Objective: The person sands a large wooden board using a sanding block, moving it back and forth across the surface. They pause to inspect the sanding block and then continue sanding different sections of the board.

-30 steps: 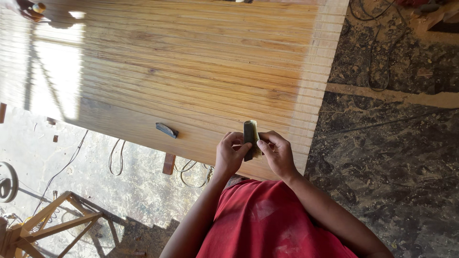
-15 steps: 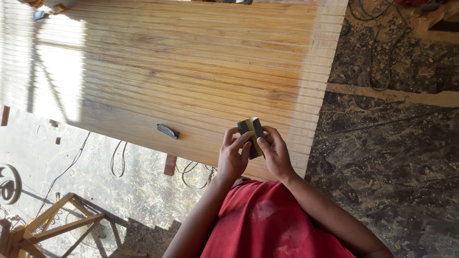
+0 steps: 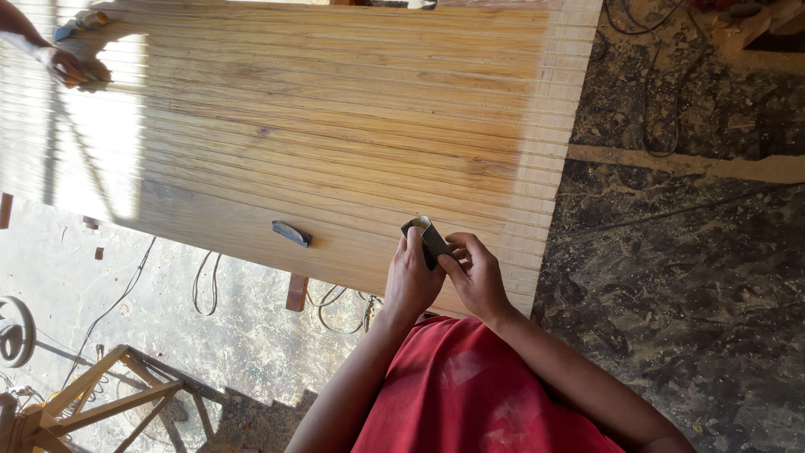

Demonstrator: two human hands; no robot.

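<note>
Both of my hands hold a small folded piece of dark sandpaper (image 3: 426, 237) over the near edge of a large grooved wooden panel (image 3: 335, 126). My left hand (image 3: 411, 281) pinches the sandpaper from the left, with the thumb on its fold. On its right side my right hand (image 3: 478, 281) grips it with fingers curled. A second small dark piece (image 3: 291, 233) lies flat on the panel to the left of my hands.
Another person's hand (image 3: 71, 67) rests on the panel's far left corner beside a tool (image 3: 80, 21). Cables (image 3: 327, 302) hang under the panel. A wooden trestle (image 3: 101, 394) stands lower left. Sawdust-covered floor (image 3: 671, 277) lies to the right.
My hands have turned and bent the sandpaper, which stood as a narrow strip and now shows as a wider fold. The other person's hand has come into view at the top left.
</note>
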